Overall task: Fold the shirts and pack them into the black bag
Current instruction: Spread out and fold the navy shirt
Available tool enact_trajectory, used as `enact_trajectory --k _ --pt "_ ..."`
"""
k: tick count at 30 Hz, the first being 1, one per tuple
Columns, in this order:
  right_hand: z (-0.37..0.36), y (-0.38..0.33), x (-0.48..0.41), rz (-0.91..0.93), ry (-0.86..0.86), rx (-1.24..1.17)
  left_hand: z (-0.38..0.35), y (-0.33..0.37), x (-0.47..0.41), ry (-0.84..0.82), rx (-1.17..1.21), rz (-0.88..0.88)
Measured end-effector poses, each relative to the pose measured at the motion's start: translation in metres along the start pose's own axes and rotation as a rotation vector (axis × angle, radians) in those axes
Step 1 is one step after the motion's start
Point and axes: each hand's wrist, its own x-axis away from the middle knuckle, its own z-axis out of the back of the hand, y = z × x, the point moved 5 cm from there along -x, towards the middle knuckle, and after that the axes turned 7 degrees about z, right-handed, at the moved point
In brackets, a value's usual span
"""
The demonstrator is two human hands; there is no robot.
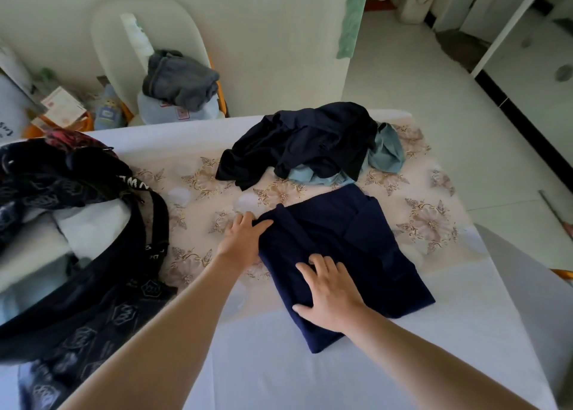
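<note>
— Whereabouts of the navy shirt [341, 254]?
— Folded flat on the table [279, 378], towards the near edge, partly on the flowered cover.
— Hands?
— Left hand [243, 237] pinching the shirt's left edge, thumb on top. Right hand [328, 295] pressing flat on the near part, fingers straight and spread.
— Any writing?
— White capitals along the strap of the black bag [102, 288], too creased to read; hexagon logos over its side. Red print on cards [63, 105] beyond the table, too small to read.
— Anything else around?
— Bag open at the left, white and pale blue clothes inside. Behind the navy shirt, a rumpled pile: dark shirt [304, 143] over pale blue shirt [387, 149]. Grey garment [179, 79] on a jug [152, 109] by the wall.
</note>
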Motion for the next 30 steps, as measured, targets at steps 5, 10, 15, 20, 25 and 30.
enact_trajectory --k 5,10,15,20,25,30 --pt "0.002 -0.006 -0.005 0.128 -0.009 0.092 -0.001 -0.031 0.047 -0.015 0.113 0.255" --pt "0.022 -0.005 0.007 0.123 -0.007 0.033 -0.006 -0.039 0.099 0.017 -0.012 0.301" --pt "0.007 -0.007 0.047 0.063 -0.185 -0.030 -0.029 -0.038 0.141 0.231 0.018 0.048" --pt "0.004 0.002 0.069 -0.053 -0.319 -0.254 -0.036 -0.031 0.160 0.314 0.153 -0.197" --pt "0.020 0.008 0.083 -0.210 -0.274 -0.501 -0.021 -0.008 0.156 0.397 0.259 -0.280" --pt "0.007 0.030 0.073 -0.234 -0.084 -0.202 -0.037 0.017 0.131 -0.034 0.044 -0.203"
